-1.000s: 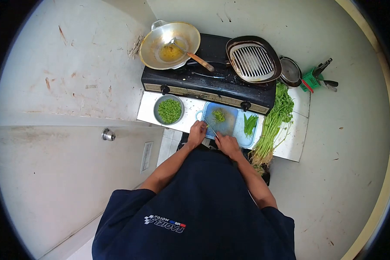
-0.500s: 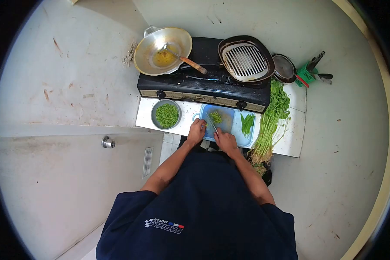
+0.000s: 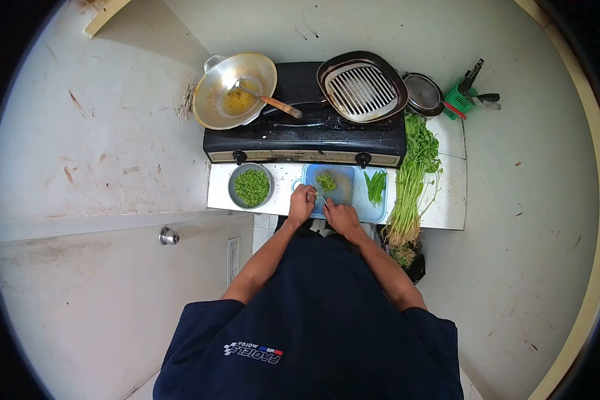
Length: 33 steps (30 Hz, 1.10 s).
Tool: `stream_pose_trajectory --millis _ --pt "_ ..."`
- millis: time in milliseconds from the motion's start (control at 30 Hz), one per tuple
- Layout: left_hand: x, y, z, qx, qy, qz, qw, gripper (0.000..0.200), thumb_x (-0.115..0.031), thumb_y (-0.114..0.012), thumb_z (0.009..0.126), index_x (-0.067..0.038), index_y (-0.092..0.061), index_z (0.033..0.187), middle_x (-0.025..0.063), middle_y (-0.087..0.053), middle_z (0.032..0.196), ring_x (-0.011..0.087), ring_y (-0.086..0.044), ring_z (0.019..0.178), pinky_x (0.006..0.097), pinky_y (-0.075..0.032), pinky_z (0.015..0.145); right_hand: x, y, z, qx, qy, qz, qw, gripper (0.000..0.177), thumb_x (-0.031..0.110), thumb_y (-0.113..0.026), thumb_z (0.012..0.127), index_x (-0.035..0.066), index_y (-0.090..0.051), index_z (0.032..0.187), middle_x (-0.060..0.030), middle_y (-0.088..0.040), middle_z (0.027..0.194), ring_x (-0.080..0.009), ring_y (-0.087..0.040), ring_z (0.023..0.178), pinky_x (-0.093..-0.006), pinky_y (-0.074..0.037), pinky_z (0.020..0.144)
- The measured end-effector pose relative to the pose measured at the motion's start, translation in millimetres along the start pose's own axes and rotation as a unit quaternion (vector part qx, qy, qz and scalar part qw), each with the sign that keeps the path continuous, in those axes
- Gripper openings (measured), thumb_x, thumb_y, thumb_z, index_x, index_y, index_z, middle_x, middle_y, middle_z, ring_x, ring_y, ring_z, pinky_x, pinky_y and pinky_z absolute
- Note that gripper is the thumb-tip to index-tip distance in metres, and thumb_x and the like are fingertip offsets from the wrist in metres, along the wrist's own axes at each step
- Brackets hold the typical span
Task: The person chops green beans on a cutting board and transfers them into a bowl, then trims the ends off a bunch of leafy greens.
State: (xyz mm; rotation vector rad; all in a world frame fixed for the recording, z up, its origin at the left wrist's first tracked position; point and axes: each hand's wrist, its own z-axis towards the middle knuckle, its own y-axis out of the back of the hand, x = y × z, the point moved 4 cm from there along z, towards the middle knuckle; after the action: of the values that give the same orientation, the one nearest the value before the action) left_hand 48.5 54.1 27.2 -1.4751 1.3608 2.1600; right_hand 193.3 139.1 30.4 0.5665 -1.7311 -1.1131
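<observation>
On the blue cutting board (image 3: 344,197), my right hand (image 3: 342,217) is closed round the handle of a knife (image 3: 324,199), its thin blade pointing up and left. My left hand (image 3: 303,201) is closed with curled fingers at the board's left edge, close to the blade. Whatever those fingers pinch is too small to make out. A small heap of chopped greens (image 3: 326,181) lies just beyond the knife. Several long green pods (image 3: 375,188) rest at the board's right side. Left of the board stands a grey bowl (image 3: 271,194) filled with chopped green pieces (image 3: 252,187).
Behind the board is a black stove (image 3: 300,150) carrying a wok (image 3: 210,100) with a wooden-handled ladle (image 3: 280,105), and a grill pan (image 3: 323,80). Leafy greens with roots (image 3: 410,180) lie at right. Beyond are a small pan (image 3: 423,93) and a green utensil basket (image 3: 457,100).
The whole view has shifted slightly. The knife blade, pointing over the chopped heap before, now sits lower and nearer my left fingers. Both hands stay at the board.
</observation>
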Motion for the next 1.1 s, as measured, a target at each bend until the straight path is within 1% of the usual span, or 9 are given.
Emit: stream_pose_trajectory --millis 233,333,367,433,633,833,933,1033,1100 --pt "-1 2 1 0.005 -0.012 0.005 1.0 0.01 0.004 -0.069 0.084 0.0 -0.069 0.092 0.0136 -0.059 0.083 0.0264 -0.061 0.068 0.0374 -0.051 0.065 4 -3 11 0.003 0.004 -0.011 1.0 0.028 0.031 -0.049 0.104 0.004 -0.056 0.107 -0.023 -0.07 0.071 -0.0427 -0.07 0.067 -0.0555 -0.056 0.063" --pt "-2 2 1 0.01 -0.004 -0.002 1.0 0.009 0.002 -0.07 0.084 0.0 -0.069 0.092 0.0147 -0.06 0.083 0.0277 -0.062 0.069 0.0382 -0.051 0.066 6 -8 20 0.014 -0.006 -0.05 0.999 0.028 0.032 -0.052 0.102 0.005 -0.059 0.105 -0.0194 -0.071 0.07 -0.0385 -0.072 0.067 -0.0522 -0.058 0.065" --pt "-3 3 1 0.011 0.0 -0.004 1.0 0.009 0.001 -0.07 0.084 -0.001 -0.069 0.092 0.0152 -0.06 0.082 0.0285 -0.062 0.069 0.0386 -0.051 0.067 5 -7 20 0.01 -0.001 -0.044 0.999 0.027 0.031 -0.051 0.103 0.005 -0.058 0.105 -0.0201 -0.071 0.07 -0.0397 -0.072 0.066 -0.0525 -0.057 0.064" --pt "0 2 1 0.018 0.013 -0.004 1.0 0.008 0.003 -0.07 0.084 0.0 -0.069 0.092 0.0141 -0.061 0.084 0.026 -0.063 0.07 0.0369 -0.051 0.066 5 -4 16 0.002 0.01 -0.031 0.999 0.027 0.03 -0.05 0.104 0.004 -0.056 0.106 -0.0217 -0.07 0.071 -0.042 -0.07 0.066 -0.0531 -0.056 0.063" --pt "4 1 -1 0.009 0.017 -0.013 1.0 0.007 0.003 -0.07 0.085 0.001 -0.069 0.091 0.0134 -0.061 0.085 0.0241 -0.064 0.069 0.0356 -0.052 0.066 -3 -1 -11 0.008 0.019 -0.026 0.999 0.028 0.03 -0.051 0.104 0.003 -0.055 0.107 -0.0213 -0.07 0.07 -0.0412 -0.07 0.064 -0.0527 -0.055 0.06" --pt "6 2 -5 0.001 0.016 -0.008 1.0 0.008 0.002 -0.071 0.085 0.001 -0.069 0.092 0.0138 -0.061 0.084 0.0242 -0.063 0.067 0.0358 -0.052 0.064 -4 3 -5 0.019 0.002 -0.017 1.0 0.029 0.031 -0.05 0.104 0.002 -0.055 0.108 -0.022 -0.069 0.068 -0.0423 -0.069 0.063 -0.0534 -0.055 0.061" --pt "12 6 -11 -0.007 0.027 -0.005 1.0 0.008 0.003 -0.071 0.085 0.001 -0.069 0.092 0.0138 -0.062 0.085 0.0236 -0.063 0.067 0.0354 -0.052 0.064 -1 4 -5 0.02 0.015 -0.003 1.0 0.028 0.03 -0.05 0.104 0.003 -0.055 0.106 -0.0222 -0.068 0.068 -0.0432 -0.069 0.063 -0.0544 -0.055 0.06" --pt "13 10 -16 -0.016 0.058 -0.009 0.998 0.009 0.003 -0.071 0.085 0.001 -0.07 0.093 0.0136 -0.063 0.086 0.0224 -0.064 0.068 0.0346 -0.052 0.064 2 1 -9 0.038 0.024 0.004 0.999 0.028 0.03 -0.051 0.103 0.003 -0.057 0.103 -0.0207 -0.07 0.069 -0.0408 -0.071 0.066 -0.0537 -0.057 0.063" --pt "17 11 -18 -0.025 0.068 -0.02 0.997 0.009 0.002 -0.071 0.085 0.001 -0.07 0.093 0.0134 -0.063 0.086 0.0217 -0.064 0.069 0.0341 -0.053 0.065 3 -2 -12 0.02 0.04 0.004 0.999 0.028 0.031 -0.052 0.103 0.003 -0.056 0.101 -0.0219 -0.068 0.067 -0.0421 -0.069 0.064 -0.0549 -0.054 0.06"
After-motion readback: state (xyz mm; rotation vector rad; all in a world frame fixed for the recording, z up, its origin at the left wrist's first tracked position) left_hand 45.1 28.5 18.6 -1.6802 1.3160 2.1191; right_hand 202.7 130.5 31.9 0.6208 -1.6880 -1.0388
